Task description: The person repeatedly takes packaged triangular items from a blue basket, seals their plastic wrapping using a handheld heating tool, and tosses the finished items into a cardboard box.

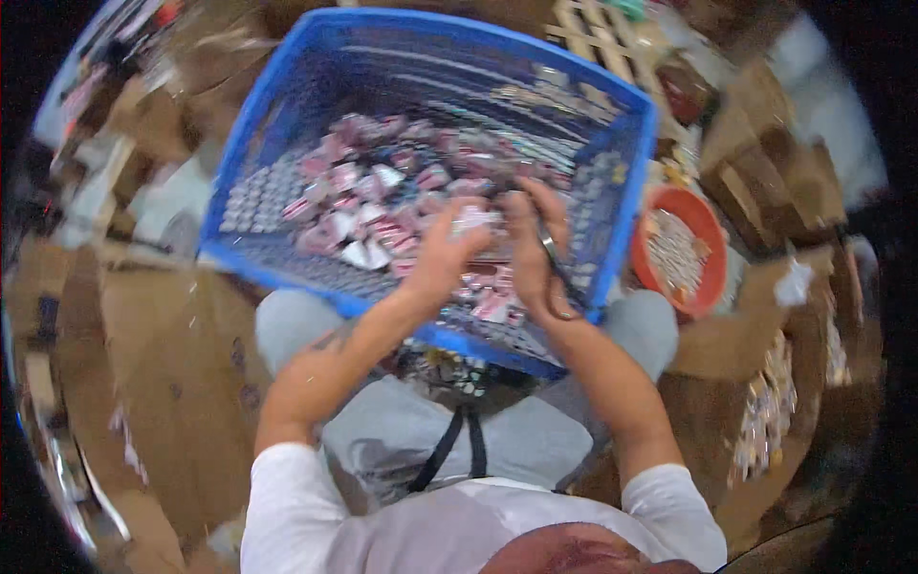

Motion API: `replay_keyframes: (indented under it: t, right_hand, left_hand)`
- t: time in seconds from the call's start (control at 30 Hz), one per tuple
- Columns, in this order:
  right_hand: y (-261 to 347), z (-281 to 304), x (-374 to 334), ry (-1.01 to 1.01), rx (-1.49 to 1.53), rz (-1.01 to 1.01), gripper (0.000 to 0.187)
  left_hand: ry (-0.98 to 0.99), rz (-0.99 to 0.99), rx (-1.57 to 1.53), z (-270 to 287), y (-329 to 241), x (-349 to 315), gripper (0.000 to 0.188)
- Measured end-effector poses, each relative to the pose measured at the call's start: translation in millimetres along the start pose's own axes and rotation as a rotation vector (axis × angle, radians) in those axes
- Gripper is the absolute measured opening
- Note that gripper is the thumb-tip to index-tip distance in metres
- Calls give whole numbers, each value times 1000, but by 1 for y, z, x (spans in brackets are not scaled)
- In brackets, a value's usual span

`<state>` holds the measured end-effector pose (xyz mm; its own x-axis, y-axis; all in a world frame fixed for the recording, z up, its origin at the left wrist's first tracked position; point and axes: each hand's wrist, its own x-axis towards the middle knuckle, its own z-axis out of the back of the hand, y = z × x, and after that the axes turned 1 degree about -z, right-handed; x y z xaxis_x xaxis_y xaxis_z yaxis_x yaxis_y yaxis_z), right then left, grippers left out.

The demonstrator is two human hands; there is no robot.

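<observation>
A big blue plastic crate with perforated walls stands between my knees. Inside it lies a heap of small pink, red and white pieces, too blurred to name. Over the heap, my left hand pinches a small pinkish-white piece. My right hand is close beside it, its fingers curled. Along that palm runs a thin dark tool with a loop near the wrist; its kind is unclear. More red-and-white pieces lie below my hands, near the crate's front wall.
An orange-red bowl of small pale pieces stands right of the crate. Cardboard sheets cover the floor. Opened cardboard boxes are at the far right, a slatted wooden piece behind the crate. Scattered pale scraps lie at right.
</observation>
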<state>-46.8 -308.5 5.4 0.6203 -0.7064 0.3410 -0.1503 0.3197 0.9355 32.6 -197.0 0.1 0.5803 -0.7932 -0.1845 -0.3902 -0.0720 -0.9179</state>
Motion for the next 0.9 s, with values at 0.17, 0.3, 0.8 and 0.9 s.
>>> replay_keyframes:
  t: [0.17,0.3,0.8,0.9]
  right_hand:
    - [-11,11,-4,-102,102,-89,39]
    - [-22,10,-6,-101,24,17,40]
    - [17,26,21,-125,162,-67,29]
    - [22,47,5,-67,114,-4,26]
  left_hand:
    - [-125,-431,611,5,55,27,23]
    - [-148,-363,514,6,51,19,25]
    - [-27,-25,344,10,0,0,40]
    - [-218,-139,62,30,-19,10,49]
